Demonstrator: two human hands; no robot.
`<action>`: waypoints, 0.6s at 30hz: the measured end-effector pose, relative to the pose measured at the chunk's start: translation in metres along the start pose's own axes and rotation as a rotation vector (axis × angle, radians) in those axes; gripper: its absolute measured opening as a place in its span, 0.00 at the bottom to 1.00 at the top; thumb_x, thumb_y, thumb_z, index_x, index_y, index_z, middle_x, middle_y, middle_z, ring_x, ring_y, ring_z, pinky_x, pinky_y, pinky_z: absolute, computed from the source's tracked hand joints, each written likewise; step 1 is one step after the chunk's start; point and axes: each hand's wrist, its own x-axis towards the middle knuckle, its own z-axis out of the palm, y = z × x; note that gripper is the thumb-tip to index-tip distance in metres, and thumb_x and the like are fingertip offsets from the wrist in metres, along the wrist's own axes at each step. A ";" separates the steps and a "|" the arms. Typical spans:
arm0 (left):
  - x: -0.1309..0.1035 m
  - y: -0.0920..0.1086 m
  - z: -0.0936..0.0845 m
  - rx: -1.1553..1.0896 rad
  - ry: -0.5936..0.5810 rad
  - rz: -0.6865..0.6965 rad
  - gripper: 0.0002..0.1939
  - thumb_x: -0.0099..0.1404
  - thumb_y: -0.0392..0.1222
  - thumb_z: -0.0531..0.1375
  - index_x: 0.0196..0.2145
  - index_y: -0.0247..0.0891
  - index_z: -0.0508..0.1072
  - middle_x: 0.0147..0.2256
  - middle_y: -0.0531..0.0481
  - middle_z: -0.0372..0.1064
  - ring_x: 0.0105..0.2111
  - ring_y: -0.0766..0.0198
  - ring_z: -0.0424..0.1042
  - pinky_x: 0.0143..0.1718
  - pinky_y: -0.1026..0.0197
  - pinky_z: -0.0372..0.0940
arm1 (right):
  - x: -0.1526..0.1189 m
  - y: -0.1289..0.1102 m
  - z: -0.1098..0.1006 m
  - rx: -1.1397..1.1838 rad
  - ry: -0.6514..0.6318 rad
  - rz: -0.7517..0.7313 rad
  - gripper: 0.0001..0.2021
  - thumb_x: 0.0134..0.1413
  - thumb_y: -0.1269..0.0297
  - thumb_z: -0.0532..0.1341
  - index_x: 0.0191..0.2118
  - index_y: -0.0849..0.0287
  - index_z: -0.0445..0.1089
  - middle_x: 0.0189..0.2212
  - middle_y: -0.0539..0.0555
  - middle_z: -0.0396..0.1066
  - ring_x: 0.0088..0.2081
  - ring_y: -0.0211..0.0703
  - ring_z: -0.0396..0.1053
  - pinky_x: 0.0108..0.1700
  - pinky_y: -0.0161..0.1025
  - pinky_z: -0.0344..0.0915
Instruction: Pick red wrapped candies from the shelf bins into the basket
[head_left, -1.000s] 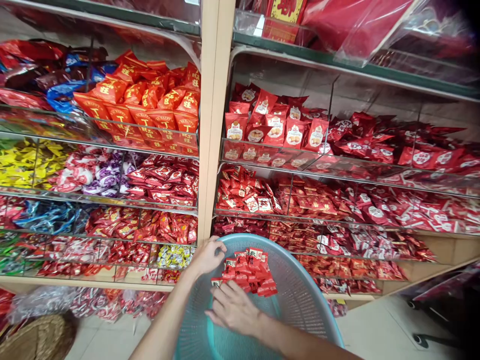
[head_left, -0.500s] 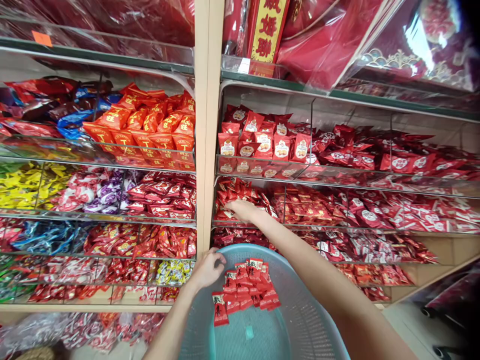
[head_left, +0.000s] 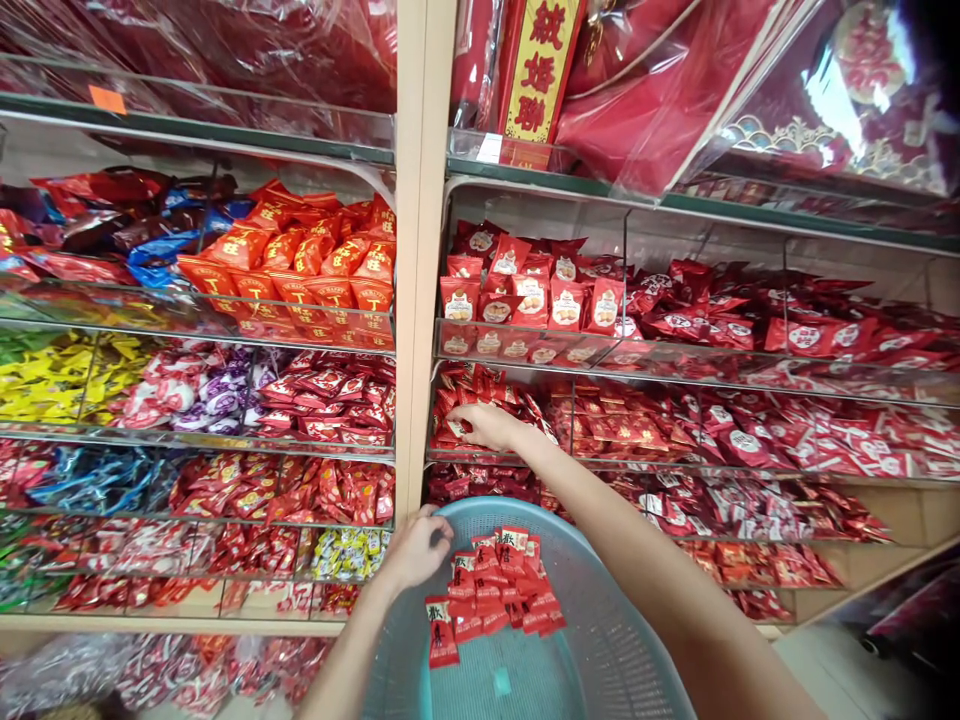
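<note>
Red packets, inside blue basket

- Bright, fairly even indoor light covers the scene; its source is out of view.
- White glare streaks the clear plastic wrap at upper right.
- Soft shadow dims the space under the top shelf on the right.
- The red packets inside the basket look reasonably sharp.
- Candy near the left edge appears stretched and smeared.
- The upper right corner goes black; the lower right is possibly furniture, too dark to tell.
</note>
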 end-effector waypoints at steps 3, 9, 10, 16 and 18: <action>0.000 0.001 -0.001 0.006 0.003 0.002 0.09 0.57 0.38 0.52 0.32 0.42 0.72 0.39 0.51 0.65 0.39 0.63 0.67 0.38 0.64 0.59 | -0.009 -0.005 -0.007 0.225 0.160 0.001 0.19 0.48 0.70 0.59 0.49 0.61 0.65 0.43 0.56 0.69 0.41 0.40 0.67 0.44 0.37 0.60; 0.000 0.003 -0.002 0.008 0.001 0.002 0.09 0.57 0.38 0.53 0.32 0.42 0.72 0.40 0.50 0.65 0.40 0.62 0.66 0.39 0.63 0.59 | -0.058 -0.053 -0.007 1.083 0.534 0.067 0.21 0.45 0.62 0.62 0.48 0.56 0.63 0.43 0.52 0.68 0.46 0.40 0.65 0.52 0.42 0.58; 0.000 0.003 -0.002 0.008 0.002 0.005 0.09 0.57 0.38 0.53 0.32 0.42 0.72 0.40 0.50 0.66 0.40 0.62 0.66 0.39 0.63 0.59 | -0.069 -0.061 -0.001 1.319 0.534 0.114 0.19 0.46 0.60 0.61 0.46 0.56 0.63 0.42 0.52 0.68 0.45 0.39 0.66 0.51 0.42 0.60; 0.001 0.003 0.000 0.036 0.016 0.015 0.09 0.58 0.40 0.52 0.32 0.43 0.72 0.37 0.51 0.66 0.37 0.63 0.68 0.35 0.64 0.59 | -0.111 -0.082 0.046 2.192 0.350 0.384 0.13 0.55 0.57 0.54 0.38 0.62 0.66 0.35 0.53 0.71 0.36 0.34 0.70 0.39 0.32 0.67; 0.000 0.004 0.000 0.039 0.018 0.020 0.09 0.58 0.40 0.52 0.32 0.43 0.72 0.38 0.51 0.66 0.37 0.63 0.68 0.35 0.64 0.59 | -0.116 -0.082 0.052 2.242 0.353 0.385 0.12 0.56 0.59 0.54 0.39 0.62 0.66 0.37 0.54 0.71 0.33 0.32 0.69 0.36 0.29 0.67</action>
